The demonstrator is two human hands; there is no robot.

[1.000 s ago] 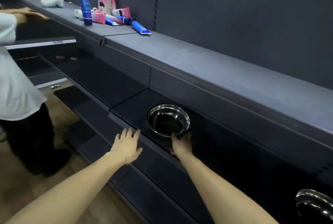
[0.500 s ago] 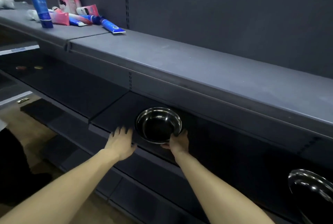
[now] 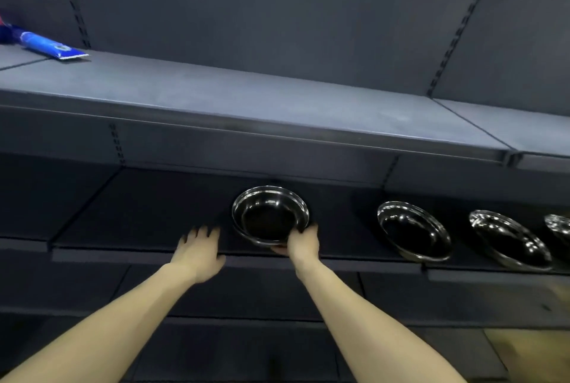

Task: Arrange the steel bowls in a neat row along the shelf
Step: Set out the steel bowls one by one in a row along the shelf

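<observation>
Steel bowl (image 3: 270,216) rim apparently pinched, right hand (image 3: 300,243)

Views: one only, the head camera; no second view shares the scene.
Position: worn on the person's head, standing in front of dark store shelving, close enough that both forearms reach the middle shelf (image 3: 138,213).
Facing: forward and slightly down, square to the shelving's back panel.
Tilt: rolled, so the upper shelf (image 3: 277,98) slopes down toward the right of the frame.
Lens: wide-angle; shelf edges bow and stretch near the borders.
Framing: left hand (image 3: 199,251) and right hand (image 3: 303,243) sit just below centre; the row of steel bowls (image 3: 413,230) runs off the right edge.
</observation>
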